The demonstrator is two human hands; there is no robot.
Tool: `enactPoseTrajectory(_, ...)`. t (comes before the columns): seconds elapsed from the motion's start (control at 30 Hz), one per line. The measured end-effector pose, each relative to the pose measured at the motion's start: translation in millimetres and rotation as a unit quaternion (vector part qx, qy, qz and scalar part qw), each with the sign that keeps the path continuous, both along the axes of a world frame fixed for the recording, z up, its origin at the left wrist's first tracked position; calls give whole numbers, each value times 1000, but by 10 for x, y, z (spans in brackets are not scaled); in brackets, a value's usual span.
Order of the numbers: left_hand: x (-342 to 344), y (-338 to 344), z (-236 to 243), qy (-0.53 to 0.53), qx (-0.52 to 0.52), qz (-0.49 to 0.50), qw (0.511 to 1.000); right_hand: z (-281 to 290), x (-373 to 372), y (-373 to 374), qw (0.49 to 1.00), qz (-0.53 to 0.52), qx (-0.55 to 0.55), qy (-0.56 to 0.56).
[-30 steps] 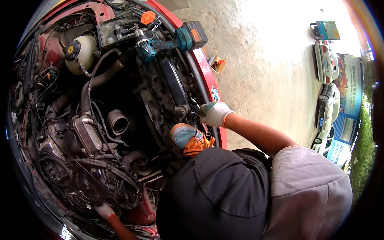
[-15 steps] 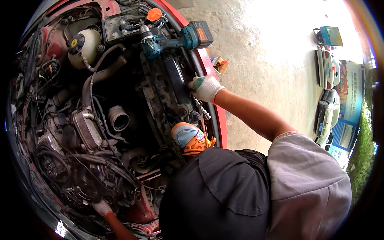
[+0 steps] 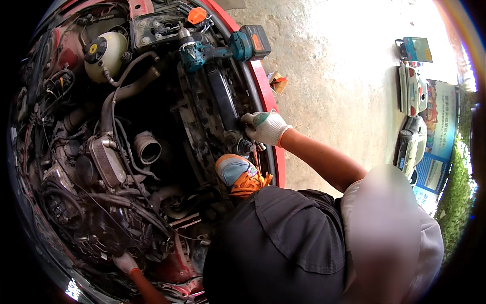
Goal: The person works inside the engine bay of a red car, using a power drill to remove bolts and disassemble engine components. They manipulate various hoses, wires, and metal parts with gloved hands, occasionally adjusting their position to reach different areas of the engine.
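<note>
Hand placement
Brace your left hand [image 3: 125, 263] at the engine [image 3: 104, 228], grip hidden; your right hand [image 3: 267, 127] curls near the shoe [image 3: 239, 172], contents unclear. Mind the drill [image 3: 218, 52].

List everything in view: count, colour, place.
metal car body: 1, red, around the bay
cordless drill: 1, teal and black, on the bay's front
round plastic reservoir: 1, cream, upper left
ribbed metal block: 1, silver, on engine
open round pipe: 1, grey, beside block
angular flat piece: 1, orange, near drill
flexible hoses: many, mostly dark, throughout bay
parked cars: at least two, white and dark, far right
laced shoe: 1, blue and orange, front edge
trousers: 1, black, lower centre
gloved left hand: 1, white, lower left
gloved right hand: 1, white, front edge
</note>
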State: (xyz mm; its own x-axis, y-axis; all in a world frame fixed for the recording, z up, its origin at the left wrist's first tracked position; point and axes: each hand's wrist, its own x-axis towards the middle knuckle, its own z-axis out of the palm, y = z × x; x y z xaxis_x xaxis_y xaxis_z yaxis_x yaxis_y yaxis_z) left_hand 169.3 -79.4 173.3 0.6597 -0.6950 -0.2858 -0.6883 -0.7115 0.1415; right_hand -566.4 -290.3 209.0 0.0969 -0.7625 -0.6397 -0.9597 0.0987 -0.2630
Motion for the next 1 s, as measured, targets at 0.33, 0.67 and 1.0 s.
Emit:
enactPoseTrajectory(0.33,124,36,-119,23,6,33,999,-50,-55,163,999,27,25,14)
enactPoseTrajectory(0.67,47,62,-98,62,-21,16,998,-225,10,-82,987,109,-94,74)
enactPoseTrajectory(1.0,135,392,-470,34,50,169,984,-584,-65,-90,969,207,-130,33)
